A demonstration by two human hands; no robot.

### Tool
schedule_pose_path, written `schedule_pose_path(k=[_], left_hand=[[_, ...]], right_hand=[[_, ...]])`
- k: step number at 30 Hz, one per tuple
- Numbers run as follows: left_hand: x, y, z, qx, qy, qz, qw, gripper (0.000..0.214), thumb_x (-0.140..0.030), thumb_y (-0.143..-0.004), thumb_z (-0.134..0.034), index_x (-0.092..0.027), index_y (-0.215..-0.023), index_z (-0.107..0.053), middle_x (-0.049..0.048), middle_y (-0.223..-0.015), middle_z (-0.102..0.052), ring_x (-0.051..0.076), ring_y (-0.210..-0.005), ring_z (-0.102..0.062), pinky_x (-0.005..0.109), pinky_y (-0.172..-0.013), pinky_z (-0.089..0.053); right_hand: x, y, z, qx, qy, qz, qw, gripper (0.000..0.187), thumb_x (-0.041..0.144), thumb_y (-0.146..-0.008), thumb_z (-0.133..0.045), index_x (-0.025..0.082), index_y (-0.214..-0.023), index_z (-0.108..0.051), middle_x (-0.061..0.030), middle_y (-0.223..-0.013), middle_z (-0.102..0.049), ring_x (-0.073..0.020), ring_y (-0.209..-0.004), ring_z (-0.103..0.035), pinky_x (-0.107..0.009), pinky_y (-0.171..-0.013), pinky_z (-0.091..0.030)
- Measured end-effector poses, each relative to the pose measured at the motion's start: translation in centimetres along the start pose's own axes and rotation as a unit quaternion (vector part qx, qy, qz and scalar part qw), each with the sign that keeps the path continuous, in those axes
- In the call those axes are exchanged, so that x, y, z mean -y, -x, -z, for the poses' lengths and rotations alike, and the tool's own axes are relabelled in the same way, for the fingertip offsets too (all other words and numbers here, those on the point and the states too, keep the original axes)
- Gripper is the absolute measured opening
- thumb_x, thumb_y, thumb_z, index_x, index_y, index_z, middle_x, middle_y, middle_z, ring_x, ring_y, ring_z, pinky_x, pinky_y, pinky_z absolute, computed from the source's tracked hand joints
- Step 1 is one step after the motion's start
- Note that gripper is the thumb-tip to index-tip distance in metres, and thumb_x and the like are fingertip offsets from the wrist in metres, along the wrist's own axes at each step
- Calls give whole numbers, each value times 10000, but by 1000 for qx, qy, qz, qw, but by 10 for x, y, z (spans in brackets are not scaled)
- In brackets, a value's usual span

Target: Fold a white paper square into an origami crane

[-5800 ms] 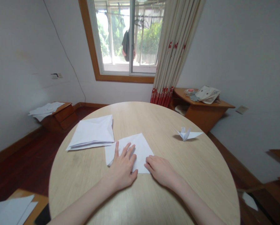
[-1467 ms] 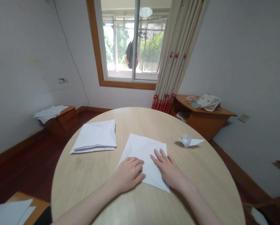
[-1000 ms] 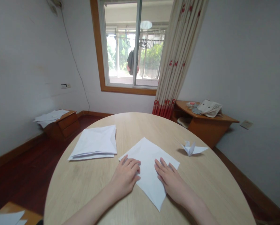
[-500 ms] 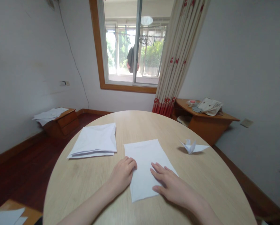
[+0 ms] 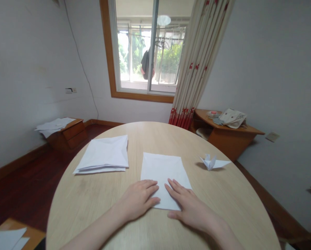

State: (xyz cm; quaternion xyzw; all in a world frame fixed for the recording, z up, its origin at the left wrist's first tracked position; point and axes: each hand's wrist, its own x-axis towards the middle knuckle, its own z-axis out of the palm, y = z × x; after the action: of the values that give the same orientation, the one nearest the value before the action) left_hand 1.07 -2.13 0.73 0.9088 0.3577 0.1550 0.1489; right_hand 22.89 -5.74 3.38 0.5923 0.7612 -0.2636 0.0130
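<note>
A white sheet of paper [image 5: 162,170] lies flat on the round wooden table [image 5: 223,201], its near edge towards me. My left hand [image 5: 138,199] rests on the sheet's near left corner, fingers stretched flat. My right hand [image 5: 188,205] lies flat on the near right part of the sheet, fingers spread. Neither hand holds anything.
A stack of white sheets [image 5: 103,158] lies on the table to the left. A folded paper crane [image 5: 211,162] sits at the right. Beyond stand a corner shelf with a bag [image 5: 232,118], a low cabinet with papers [image 5: 61,128], a window and a curtain.
The sheet has been turned on the table from a slanted, corner-first position to lying square to me. Both hands stayed on its near part and now lie flat.
</note>
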Motion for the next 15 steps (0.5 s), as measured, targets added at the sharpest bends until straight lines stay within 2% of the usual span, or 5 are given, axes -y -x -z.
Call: schedule_pose_path(k=[4,7,10,15], left_hand=[[0,0,3,28,-1,17,999,596,-543,-834,-612,-163,-1287,-532,132,-1400,-492,302,-1288,-462,468,-1074,-364],[-1,-1,3,40,-5,17,999,718,-587,-724,-704,-150,-1266,-524,161,-1411,-472,325,-1298,-445,486,-1083,-347],[-3,-1,3,43,-3,12,999,660,-518,-727,-738,-158,-1234,-516,161,-1398,-486,324,-1298,-444,486,-1084,-345],[-3,-1,4,40,15,22,999,439,-423,-797,-703,-175,-1123,-544,140,-1345,-536,315,-1274,-470,481,-1063,-370]], right_hand=[[-1,-1,-2,-17,-5,-4,1000,675,398,-858,-528,238,-1468,-287,-47,-1566,-131,-236,-1448,-100,-508,-1146,-141],[0,0,-1,-12,1,-6,1000,720,416,-833,-569,225,-1467,-287,-57,-1566,-129,-245,-1448,-97,-509,-1147,-138],[1,1,0,-7,10,-1,1000,783,392,-792,-627,212,-1469,-278,-68,-1566,-120,-248,-1448,-92,-484,-1154,-133],[3,0,0,-15,-4,0,1000,723,448,-834,-577,205,-1460,-311,-76,-1562,-150,-250,-1446,-112,-467,-1158,-137]])
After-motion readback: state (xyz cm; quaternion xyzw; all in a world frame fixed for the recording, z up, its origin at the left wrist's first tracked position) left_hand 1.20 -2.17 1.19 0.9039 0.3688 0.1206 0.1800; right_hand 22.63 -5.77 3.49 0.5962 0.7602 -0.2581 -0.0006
